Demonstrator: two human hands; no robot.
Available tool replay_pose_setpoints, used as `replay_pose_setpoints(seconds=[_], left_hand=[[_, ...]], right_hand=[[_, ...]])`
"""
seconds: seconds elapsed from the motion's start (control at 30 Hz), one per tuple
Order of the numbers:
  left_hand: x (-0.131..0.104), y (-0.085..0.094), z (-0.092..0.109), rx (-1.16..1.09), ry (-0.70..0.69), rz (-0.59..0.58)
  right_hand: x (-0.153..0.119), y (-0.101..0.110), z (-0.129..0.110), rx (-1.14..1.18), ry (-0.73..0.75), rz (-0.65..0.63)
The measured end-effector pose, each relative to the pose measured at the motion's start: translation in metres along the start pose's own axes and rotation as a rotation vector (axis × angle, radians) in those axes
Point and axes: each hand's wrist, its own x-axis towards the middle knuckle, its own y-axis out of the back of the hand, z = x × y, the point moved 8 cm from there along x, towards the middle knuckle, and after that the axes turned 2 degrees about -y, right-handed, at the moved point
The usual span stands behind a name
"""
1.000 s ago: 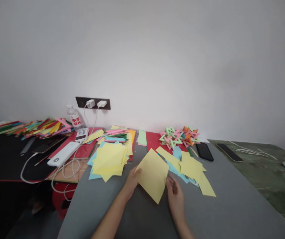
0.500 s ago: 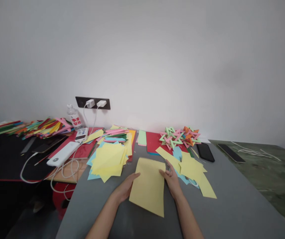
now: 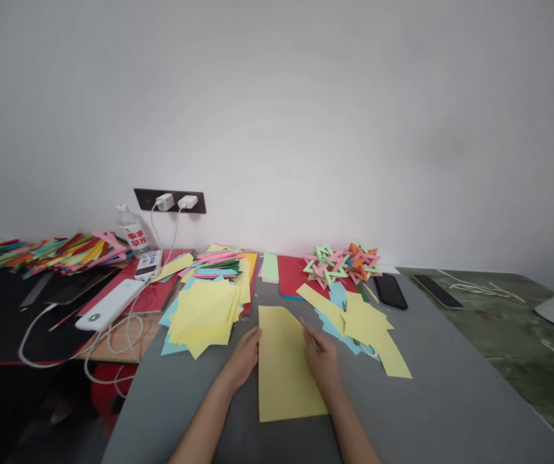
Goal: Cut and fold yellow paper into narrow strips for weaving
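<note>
A large yellow sheet of paper (image 3: 286, 380) is held in front of me above the grey table, its long sides pointing away from me. My left hand (image 3: 246, 356) pinches its left edge, with the fingers partly hidden behind the paper. On the opposite side, my right hand (image 3: 322, 362) grips the right edge near the top corner, fingers curled. Left of the sheet lies a stack of yellow squares (image 3: 204, 312) over blue paper (image 3: 173, 347). Yellow offcuts (image 3: 366, 322) and blue pieces lie to the right, partly covering white-handled scissors (image 3: 369, 351).
Folded paper stars (image 3: 327, 265) sit on a red sheet (image 3: 290, 276) by the wall. A black phone (image 3: 391, 292) lies at the right. At left are a white power bank (image 3: 109, 305) with cables, a bottle (image 3: 134, 232) and coloured strips (image 3: 73, 251).
The yellow sheet has turned, so its near edge runs almost level. My right hand has come down and over its right side. The view has shifted slightly right; another person's hand left the frame.
</note>
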Motion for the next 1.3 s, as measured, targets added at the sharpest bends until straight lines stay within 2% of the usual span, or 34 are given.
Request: replay_pose_setpoints(seconds=[0.13, 0.3, 0.43, 0.57, 0.8, 0.9, 1.0, 1.1, 1.13, 1.2, 1.3], left_hand=[[0.0, 0.001, 0.001, -0.027, -0.007, 0.031], [0.003, 0.002, 0.0, -0.068, 0.041, 0.015], [0.004, -0.001, -0.001, -0.091, 0.065, -0.014], [0.001, -0.005, 0.002, -0.067, 0.015, -0.057], [0.001, 0.001, 0.002, -0.029, -0.014, 0.009], [0.002, 0.001, 0.002, 0.01, -0.027, -0.006], [0.001, -0.004, 0.003, 0.075, -0.041, -0.058], [-0.005, -0.012, 0.004, 0.19, -0.015, -0.151], [-0.008, -0.015, 0.004, 0.238, 0.001, -0.192], [-0.014, -0.022, 0.004, 0.334, 0.023, -0.278], [-0.019, -0.029, 0.005, 0.449, 0.005, -0.354]], right_hand=[[-0.017, -0.03, -0.031, -0.213, 0.355, -0.271], [-0.04, -0.048, -0.039, -0.424, 0.542, -0.428], [-0.049, -0.053, -0.044, -0.527, 0.604, -0.47], [-0.051, -0.055, -0.047, -0.563, 0.614, -0.485], [-0.053, -0.054, -0.056, -0.543, 0.601, -0.485], [-0.054, -0.05, -0.061, -0.504, 0.566, -0.434], [-0.047, -0.033, -0.061, -0.399, 0.478, -0.246], [-0.029, -0.008, -0.045, -0.281, 0.215, -0.074], [-0.022, -0.005, -0.036, -0.234, 0.094, -0.079], [-0.01, -0.01, -0.021, -0.099, -0.129, -0.176], [0.001, -0.033, -0.013, 0.143, -0.306, -0.352]])
